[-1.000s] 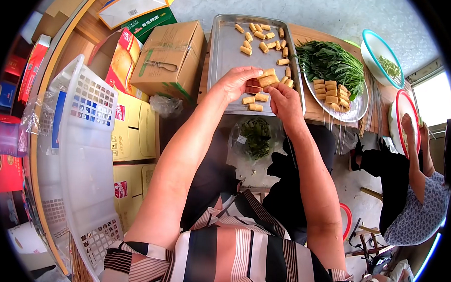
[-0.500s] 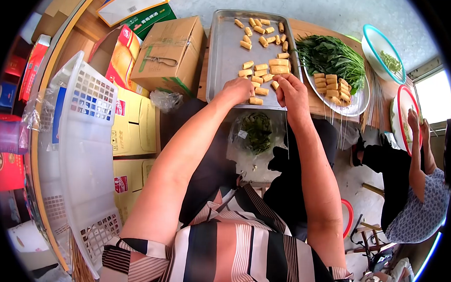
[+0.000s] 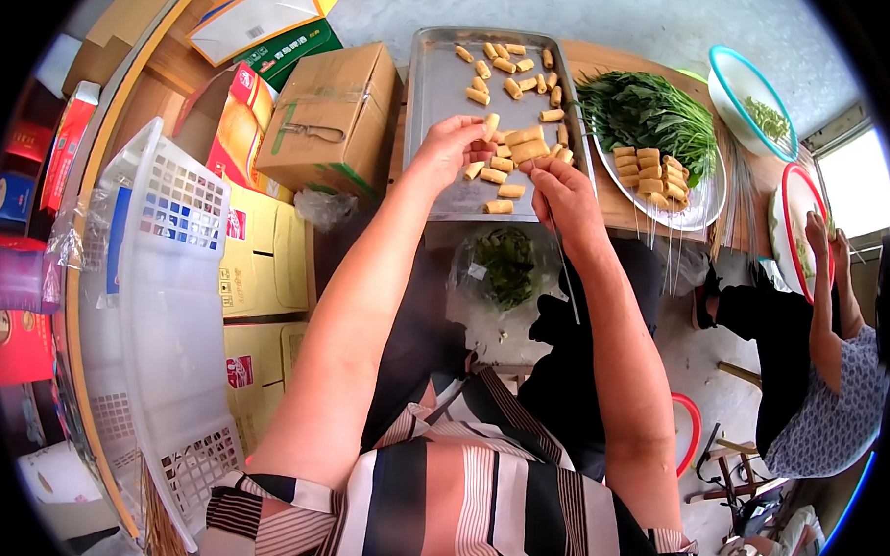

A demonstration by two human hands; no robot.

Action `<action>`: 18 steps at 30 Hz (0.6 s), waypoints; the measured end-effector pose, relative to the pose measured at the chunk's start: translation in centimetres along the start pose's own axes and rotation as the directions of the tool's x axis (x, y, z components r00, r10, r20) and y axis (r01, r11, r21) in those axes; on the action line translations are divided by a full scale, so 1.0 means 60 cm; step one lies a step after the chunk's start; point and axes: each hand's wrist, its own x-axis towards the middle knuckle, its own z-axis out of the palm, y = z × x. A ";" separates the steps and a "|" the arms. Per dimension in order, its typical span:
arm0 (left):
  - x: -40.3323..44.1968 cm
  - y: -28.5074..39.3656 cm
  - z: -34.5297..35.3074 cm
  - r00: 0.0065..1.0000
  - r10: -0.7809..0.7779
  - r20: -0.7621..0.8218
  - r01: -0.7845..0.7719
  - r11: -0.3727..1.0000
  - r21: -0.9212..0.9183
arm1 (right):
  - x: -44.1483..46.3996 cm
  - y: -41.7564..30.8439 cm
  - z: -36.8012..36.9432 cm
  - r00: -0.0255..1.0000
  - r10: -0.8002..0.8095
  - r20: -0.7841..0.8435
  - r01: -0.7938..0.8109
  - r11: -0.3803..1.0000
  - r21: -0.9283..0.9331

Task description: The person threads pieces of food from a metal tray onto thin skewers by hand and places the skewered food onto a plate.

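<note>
My left hand [image 3: 449, 151] pinches a single small tan roll [image 3: 492, 124], which looks like rolled tofu skin, above a metal tray [image 3: 437, 77]. Just to the right, my right hand [image 3: 566, 194] grips a thin skewer [image 3: 567, 272] whose lower end hangs down past the tray's near edge. At its upper end, larger tan rolls [image 3: 526, 142] sit side by side, apparently threaded on it. Several loose rolls [image 3: 511, 88] lie scattered over the tray, some partly hidden behind my fingers.
A white oval plate [image 3: 710, 211] right of the tray bears leafy greens [image 3: 651, 119] and skewered rolls [image 3: 651, 174]. Bowls [image 3: 730, 102] stand farther right, near another person's hands [image 3: 827, 237]. Cardboard boxes [image 3: 323, 117] and a white plastic basket [image 3: 170, 298] are at left.
My left hand has risen from the tray with a roll between its fingers. My right hand has shifted slightly left and down, tilting the skewer and its rolls.
</note>
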 end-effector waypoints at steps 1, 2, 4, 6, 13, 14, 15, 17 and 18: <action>-0.002 0.007 -0.001 1.000 -0.016 0.022 0.018 0.996 -0.090 | -0.001 -0.003 0.001 0.999 0.029 0.035 -0.028 0.999 -0.040; -0.001 0.009 -0.003 1.000 -0.013 0.020 0.015 0.996 -0.090 | -0.002 -0.004 0.003 0.999 0.027 0.038 -0.026 0.999 -0.041; -0.002 0.013 -0.005 0.998 -0.030 0.047 0.037 0.986 -0.162 | -0.002 -0.005 0.005 0.997 0.050 0.057 -0.047 0.997 -0.061; -0.003 0.013 -0.004 0.998 -0.030 0.047 0.037 0.984 -0.173 | 0.000 -0.004 0.007 0.997 0.054 0.060 -0.050 0.997 -0.058; 0.000 0.011 -0.007 0.998 -0.034 0.051 0.044 0.975 -0.216 | 0.000 -0.004 0.012 0.997 0.072 0.041 -0.067 0.992 -0.103; -0.001 0.012 -0.006 0.998 -0.034 0.051 0.044 0.975 -0.217 | -0.001 -0.004 0.013 0.997 0.072 0.041 -0.067 0.992 -0.103; -0.002 0.013 -0.005 0.998 -0.039 0.050 0.049 0.974 -0.221 | -0.001 -0.005 0.013 0.996 0.080 0.045 -0.075 0.992 -0.104; -0.004 0.014 -0.004 0.998 -0.044 0.048 0.054 0.973 -0.225 | 0.000 -0.005 0.012 0.995 0.087 0.048 -0.082 0.991 -0.106; -0.005 0.015 -0.003 0.998 -0.051 0.042 0.059 0.973 -0.224 | 0.000 -0.004 0.010 0.995 0.085 0.057 -0.080 0.993 -0.090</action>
